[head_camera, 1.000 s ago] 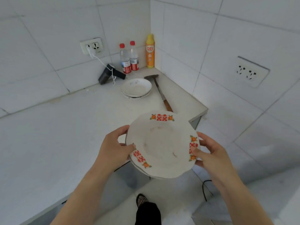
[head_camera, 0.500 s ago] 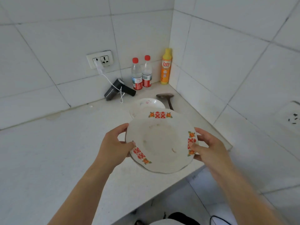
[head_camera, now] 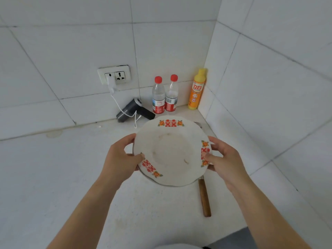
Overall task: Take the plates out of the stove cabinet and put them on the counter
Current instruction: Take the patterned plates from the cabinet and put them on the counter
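Observation:
A white plate point(head_camera: 172, 151) with red and orange flower marks on its rim hangs above the white counter point(head_camera: 53, 177), near the back right corner. My left hand point(head_camera: 122, 157) grips its left rim, thumb on top. My right hand point(head_camera: 222, 159) grips its right rim the same way. Whether more plates are stacked under it cannot be told. The plate hides the spot where another plate lay on the counter.
Two clear bottles with red caps point(head_camera: 159, 96) and a yellow bottle point(head_camera: 197, 89) stand against the back wall. A dark hair dryer point(head_camera: 134, 110) lies left of them, plugged into a socket point(head_camera: 115, 75). A wooden-handled tool point(head_camera: 204, 196) lies under the plate's right side.
Both hands have carried the plate forward from beyond the counter's edge to over the counter, above where the other plate lay. The view has moved closer to the corner.

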The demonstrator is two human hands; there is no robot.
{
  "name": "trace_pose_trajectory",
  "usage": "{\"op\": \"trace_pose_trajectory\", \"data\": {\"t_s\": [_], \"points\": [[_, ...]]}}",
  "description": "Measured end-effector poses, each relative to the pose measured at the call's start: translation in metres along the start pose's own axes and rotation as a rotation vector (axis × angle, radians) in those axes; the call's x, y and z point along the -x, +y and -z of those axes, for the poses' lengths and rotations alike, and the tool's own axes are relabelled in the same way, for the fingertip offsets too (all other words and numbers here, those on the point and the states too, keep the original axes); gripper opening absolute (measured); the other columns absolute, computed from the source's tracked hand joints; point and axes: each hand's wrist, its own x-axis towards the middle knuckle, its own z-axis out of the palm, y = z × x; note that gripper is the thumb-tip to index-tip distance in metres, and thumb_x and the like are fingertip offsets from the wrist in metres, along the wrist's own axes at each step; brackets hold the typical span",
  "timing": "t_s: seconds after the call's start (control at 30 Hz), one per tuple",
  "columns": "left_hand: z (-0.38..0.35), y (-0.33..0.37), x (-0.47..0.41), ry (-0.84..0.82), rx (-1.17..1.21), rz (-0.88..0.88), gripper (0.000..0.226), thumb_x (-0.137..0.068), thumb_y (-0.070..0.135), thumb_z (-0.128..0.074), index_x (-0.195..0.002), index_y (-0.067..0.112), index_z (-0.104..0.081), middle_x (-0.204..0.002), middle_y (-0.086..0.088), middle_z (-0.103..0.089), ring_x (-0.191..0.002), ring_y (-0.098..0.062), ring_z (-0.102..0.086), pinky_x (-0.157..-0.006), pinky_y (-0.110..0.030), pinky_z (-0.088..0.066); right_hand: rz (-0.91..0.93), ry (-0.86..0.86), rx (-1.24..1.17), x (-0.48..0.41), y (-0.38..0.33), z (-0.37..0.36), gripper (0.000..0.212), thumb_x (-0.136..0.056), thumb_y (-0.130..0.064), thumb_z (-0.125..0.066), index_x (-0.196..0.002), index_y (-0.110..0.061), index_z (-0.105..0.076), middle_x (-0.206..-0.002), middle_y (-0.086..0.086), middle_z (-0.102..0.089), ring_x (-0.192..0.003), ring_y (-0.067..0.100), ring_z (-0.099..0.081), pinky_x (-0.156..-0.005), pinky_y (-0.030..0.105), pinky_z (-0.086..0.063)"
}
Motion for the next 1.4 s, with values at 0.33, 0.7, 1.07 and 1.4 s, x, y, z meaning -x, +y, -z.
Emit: {"op": "trace_pose_trajectory", "data": {"t_s": [0.33,0.7,1.07,1.4], "points": [[-0.044,-0.002,-0.067,0.042,-0.127,0.079,0.057,-0.074,-0.004,-0.067,-0.119,0.028,-0.055,-0.113,0.012,-0.056,-0.078,-0.018,-0.069,-0.072,-0.046,-0.058,-0.048,-0.094,0.059,-0.087,0.010,0.008,0.046,-0.078,-0.002,-0.068,-0.101,-0.041,-0.059,-0.104,-0.005,-0.062,-0.094,0.016,-0.063,-0.066,0.029,-0.058],[-0.056,-0.041,-0.104,0.072,-0.206,0.183,0.051,-0.075,-0.001,-0.063,-0.114,0.031,-0.055,-0.109,0.012,-0.057,-0.074,-0.016,-0.068,-0.068,-0.043,-0.058,-0.132,-0.146,0.195,-0.140,0.049,-0.016,0.048,-0.077,-0.005,-0.069,-0.116,-0.031,-0.060,-0.101,-0.008,-0.064,-0.101,0.019,-0.062,-0.079,0.042,-0.057],[-0.050,-0.072,-0.120,0.075,-0.230,0.255,0.051,-0.073,0.000,-0.065,-0.114,0.029,-0.056,-0.103,0.015,-0.057,-0.079,-0.019,-0.068,-0.070,-0.044,-0.058,-0.175,-0.222,0.236,-0.151,0.058,-0.037,0.045,-0.080,-0.005,-0.067,-0.119,-0.026,-0.056,-0.097,-0.008,-0.061,-0.081,0.003,-0.057,-0.056,0.017,-0.050],[-0.053,-0.088,-0.127,0.052,-0.263,0.270,0.050,-0.073,0.002,-0.064,-0.116,0.027,-0.056,-0.104,0.013,-0.060,-0.077,-0.018,-0.068,-0.066,-0.043,-0.059,-0.207,-0.208,0.269,-0.157,0.071,-0.042,0.050,-0.079,-0.006,-0.068,-0.124,-0.023,-0.054,-0.086,-0.018,-0.056,-0.087,0.011,-0.058,-0.062,0.022,-0.053]]}}
